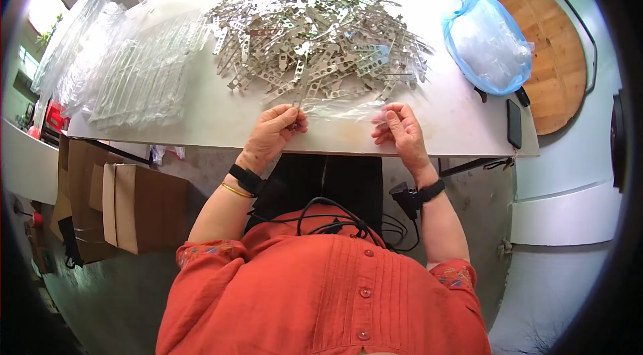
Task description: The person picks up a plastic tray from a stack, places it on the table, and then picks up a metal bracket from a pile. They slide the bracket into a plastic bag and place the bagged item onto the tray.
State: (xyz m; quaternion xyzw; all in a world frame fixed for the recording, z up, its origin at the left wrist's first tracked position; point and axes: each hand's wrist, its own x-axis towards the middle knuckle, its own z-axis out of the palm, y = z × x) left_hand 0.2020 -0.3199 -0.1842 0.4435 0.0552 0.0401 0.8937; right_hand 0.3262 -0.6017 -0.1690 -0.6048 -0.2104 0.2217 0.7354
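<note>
A large heap of flat metal pieces with holes point(315, 33) lies on the white table point(429, 120). Between my hands, at the near side of the heap, stretches a clear plastic bag point(341, 109). My left hand point(274, 128) is closed, its thumb and fingers pinched at the bag's left end, with a metal piece rising beside the fingertips. My right hand point(400, 128) pinches the right end of the bag between thumb and forefinger, its other fingers curled below.
Stacked clear plastic bags point(144, 70) cover the table's left side. To the right are a blue bag holding clear plastic point(487, 43), a black phone point(514, 123) and a round wooden board point(559, 53). Cardboard boxes point(144, 207) stand below left; black cables point(362, 224) cross my lap.
</note>
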